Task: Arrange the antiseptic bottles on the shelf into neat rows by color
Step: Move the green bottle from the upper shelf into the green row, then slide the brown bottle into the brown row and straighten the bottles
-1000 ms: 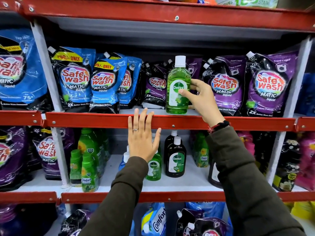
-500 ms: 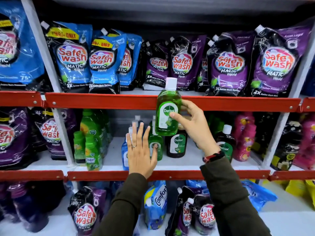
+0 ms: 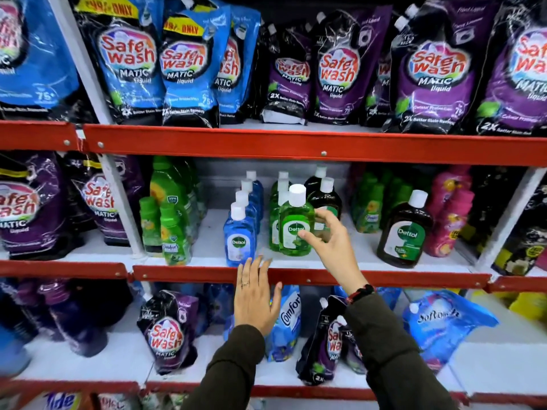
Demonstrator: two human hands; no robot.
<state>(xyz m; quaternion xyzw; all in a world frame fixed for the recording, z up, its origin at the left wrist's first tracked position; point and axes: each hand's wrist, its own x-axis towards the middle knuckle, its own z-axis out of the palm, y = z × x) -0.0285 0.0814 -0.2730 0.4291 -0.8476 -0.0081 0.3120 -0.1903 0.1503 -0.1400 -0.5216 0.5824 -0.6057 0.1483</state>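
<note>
On the middle shelf (image 3: 340, 263) stand three rows of Dettol bottles. A row of blue bottles (image 3: 240, 239) is on the left, green ones (image 3: 275, 220) are in the middle, dark brown ones (image 3: 324, 199) are behind on the right. My right hand (image 3: 331, 244) holds a green Dettol bottle (image 3: 294, 224) with a white cap, upright at the front of the green row. Its base is at shelf level. My left hand (image 3: 256, 297) lies flat against the red shelf edge, fingers spread, just below the front blue bottle. A larger brown Dettol bottle (image 3: 405, 232) stands apart to the right.
Green Comfort bottles (image 3: 173, 232) stand left of the blue row, more green and pink bottles (image 3: 450, 214) on the right. Safe Wash pouches (image 3: 337, 69) fill the shelf above. Pouches of Comfort (image 3: 288, 321) and Safe Wash crowd the shelf below. A white upright (image 3: 124, 208) divides the bays.
My right hand has carried the green bottle down from the upper shelf to the front of the green row on the middle shelf. My left hand dropped to the lower red edge.
</note>
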